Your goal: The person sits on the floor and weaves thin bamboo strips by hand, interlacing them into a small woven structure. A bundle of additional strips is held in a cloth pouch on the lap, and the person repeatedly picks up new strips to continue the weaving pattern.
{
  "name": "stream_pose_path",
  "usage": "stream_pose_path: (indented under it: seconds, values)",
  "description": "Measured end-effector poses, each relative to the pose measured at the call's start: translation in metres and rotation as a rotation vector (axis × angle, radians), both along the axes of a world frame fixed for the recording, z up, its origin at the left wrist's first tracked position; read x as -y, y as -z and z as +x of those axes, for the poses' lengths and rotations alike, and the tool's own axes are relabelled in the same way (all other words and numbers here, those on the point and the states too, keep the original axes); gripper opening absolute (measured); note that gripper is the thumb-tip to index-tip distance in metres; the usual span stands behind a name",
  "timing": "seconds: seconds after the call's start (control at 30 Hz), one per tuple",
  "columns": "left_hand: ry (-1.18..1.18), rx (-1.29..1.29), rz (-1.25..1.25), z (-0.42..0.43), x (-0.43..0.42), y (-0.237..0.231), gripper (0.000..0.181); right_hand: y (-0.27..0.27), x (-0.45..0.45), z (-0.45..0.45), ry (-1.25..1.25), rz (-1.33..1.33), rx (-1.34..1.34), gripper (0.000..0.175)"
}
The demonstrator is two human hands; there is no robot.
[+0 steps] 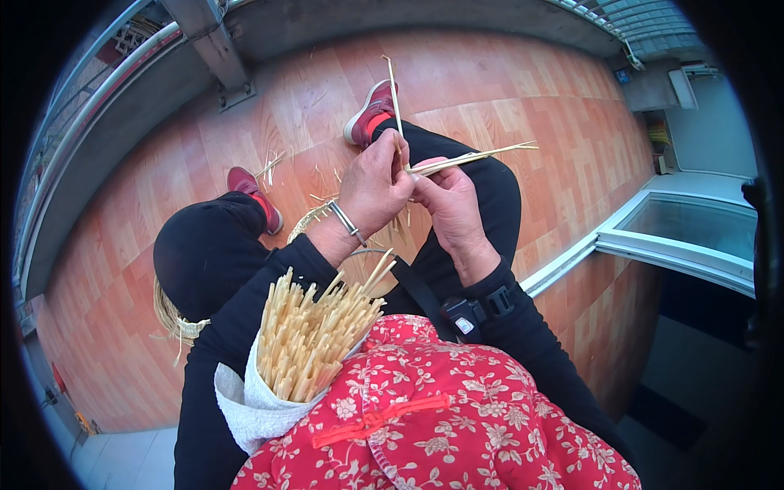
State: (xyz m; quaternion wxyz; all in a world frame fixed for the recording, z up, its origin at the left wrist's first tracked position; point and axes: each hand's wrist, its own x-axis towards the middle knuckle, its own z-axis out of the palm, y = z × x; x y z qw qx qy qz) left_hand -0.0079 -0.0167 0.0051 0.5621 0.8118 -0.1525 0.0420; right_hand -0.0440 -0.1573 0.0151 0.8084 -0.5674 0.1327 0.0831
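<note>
Between my two hands, straw stalks (471,157) meet at a bend; one part points up past the shoe, another reaches to the right. My left hand (375,184), with a metal bangle at its wrist, pinches the straws at the bend. Close against it, my right hand (452,205) grips the stalks that run right, thumb on top. A thick bundle of cut straws (306,343), wrapped in a white towel (263,413), lies at my left forearm against the red floral garment. Part of a woven straw piece (309,219) shows behind my left wrist.
Loose straw scraps (269,168) lie on the wood-patterned floor (318,128) near my red shoes (373,113). Another straw bundle or woven piece (190,329) shows beside my left knee. A metal post (214,55) stands at the upper left; a white-framed glass door (686,245) is at the right.
</note>
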Motion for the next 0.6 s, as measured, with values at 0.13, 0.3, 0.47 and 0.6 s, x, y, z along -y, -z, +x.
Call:
stream_pose_path:
  seconds: [0.13, 0.3, 0.47, 0.6]
  values:
    - [0.014, -0.550, -0.477, -0.003, 0.005, 0.004, 0.019, 0.001, -0.005, -0.003, -0.011, -0.415, 0.213, 0.012]
    - [0.109, -1.057, -0.908, 0.003, -0.010, 0.012, 0.016, -0.001, -0.008, 0.001, -0.072, -0.864, 0.674, 0.016]
    - [0.232, -1.245, -1.102, 0.010, -0.015, 0.016, 0.014, -0.007, -0.006, 0.002, -0.090, -1.028, 0.888, 0.018]
    - [0.262, -1.260, -1.098, 0.009, -0.014, 0.014, 0.013, -0.006, -0.005, 0.002, -0.056, -1.043, 0.916, 0.018]
